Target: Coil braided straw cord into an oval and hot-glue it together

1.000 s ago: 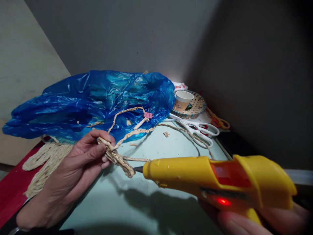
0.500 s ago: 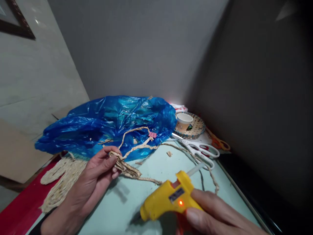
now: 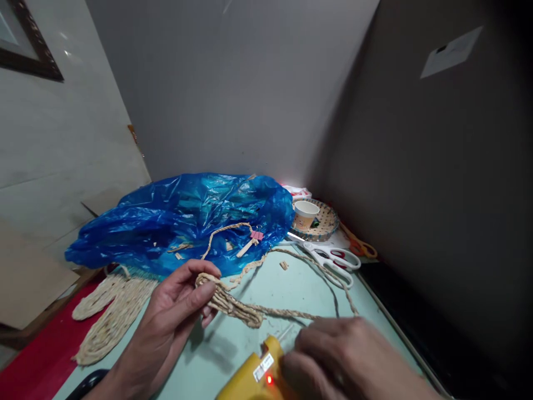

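My left hand (image 3: 170, 319) pinches a small flat bundle of braided straw cord (image 3: 233, 305), folded back and forth in rows, between thumb and fingers above the table. From the bundle a loose length of the cord runs right, toward my right hand (image 3: 341, 355). That hand is smeared by motion, its fingers curled. Beside its thumb, at the bottom edge, is a yellow hot glue gun (image 3: 252, 378) with a red light lit and a clear glue stick showing at its rear. Whether my fingers still grip the gun or the cord is unclear.
A crumpled blue plastic bag (image 3: 200, 211) spreads across the back, with a pink binder clip (image 3: 257, 236) at its front. White scissors (image 3: 328, 258), orange-handled scissors (image 3: 362, 244) and a woven tray (image 3: 328, 222) holding a paper cup (image 3: 305, 215) stand right. Coiled straw pieces (image 3: 112, 316) lie left.
The glue gun has moved down and left, partly out of view. My right hand has shifted up over its rear, near the cord. The bundle in my left hand sits slightly lower and further right.
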The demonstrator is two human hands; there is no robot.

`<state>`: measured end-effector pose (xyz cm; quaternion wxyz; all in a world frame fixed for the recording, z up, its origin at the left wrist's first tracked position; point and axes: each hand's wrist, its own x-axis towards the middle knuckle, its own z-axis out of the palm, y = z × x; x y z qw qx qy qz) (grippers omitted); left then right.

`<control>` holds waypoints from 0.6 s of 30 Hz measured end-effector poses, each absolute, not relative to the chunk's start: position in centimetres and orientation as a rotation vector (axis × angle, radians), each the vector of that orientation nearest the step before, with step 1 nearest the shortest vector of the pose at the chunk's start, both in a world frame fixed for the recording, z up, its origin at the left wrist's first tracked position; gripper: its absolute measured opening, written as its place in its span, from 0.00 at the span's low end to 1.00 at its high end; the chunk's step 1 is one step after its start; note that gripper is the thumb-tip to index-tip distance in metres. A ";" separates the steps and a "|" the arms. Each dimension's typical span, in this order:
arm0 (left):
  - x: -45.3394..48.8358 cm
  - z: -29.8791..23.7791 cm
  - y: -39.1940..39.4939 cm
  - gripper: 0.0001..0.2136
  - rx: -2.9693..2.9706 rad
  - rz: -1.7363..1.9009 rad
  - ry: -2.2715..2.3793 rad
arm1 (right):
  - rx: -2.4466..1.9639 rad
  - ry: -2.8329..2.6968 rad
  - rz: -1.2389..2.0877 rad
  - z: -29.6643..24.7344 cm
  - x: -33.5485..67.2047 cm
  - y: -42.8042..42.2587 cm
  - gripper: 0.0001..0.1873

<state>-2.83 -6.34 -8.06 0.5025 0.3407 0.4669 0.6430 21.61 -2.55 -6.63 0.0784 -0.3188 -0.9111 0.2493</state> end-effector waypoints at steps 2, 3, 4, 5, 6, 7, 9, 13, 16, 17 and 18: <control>-2.7 -8.2 -6.6 0.09 0.814 1.516 1.129 | -0.918 -2.517 0.559 -5.9 21.7 -1.7 0.13; -2.6 -8.3 -6.7 0.09 0.806 1.495 1.122 | -0.827 -2.399 0.441 -5.7 21.4 -1.1 0.10; -2.5 -8.4 -6.8 0.08 0.792 1.473 1.113 | -0.757 -2.367 0.397 -5.6 21.1 -0.5 0.13; -2.4 -8.5 -6.9 0.08 0.782 1.447 1.101 | -0.668 -2.374 0.390 -5.6 20.6 0.1 0.17; -2.3 -8.6 -6.9 0.08 0.774 1.420 1.088 | -0.587 -2.398 0.424 -5.8 20.0 0.7 0.19; -2.2 -8.7 -6.9 0.07 0.774 1.390 1.081 | -0.516 -2.427 0.464 -6.1 19.5 1.1 0.19; -2.1 -8.8 -7.0 0.07 0.767 1.350 1.083 | -0.411 -2.459 0.520 -6.8 18.7 1.7 0.13; -2.0 -8.9 -6.8 0.07 0.734 1.316 1.126 | -0.334 -2.364 0.452 -7.8 18.7 1.6 0.16; -1.9 -8.8 -6.7 0.07 0.722 1.318 1.144 | -0.290 -2.378 0.388 -7.8 19.3 1.1 0.23; -1.9 -8.7 -6.6 0.08 0.724 1.322 1.148 | -0.276 -2.401 0.371 -7.7 19.5 1.0 0.23; -1.9 -8.7 -6.6 0.08 0.727 1.323 1.155 | -0.264 -2.424 0.357 -7.5 19.6 0.9 0.22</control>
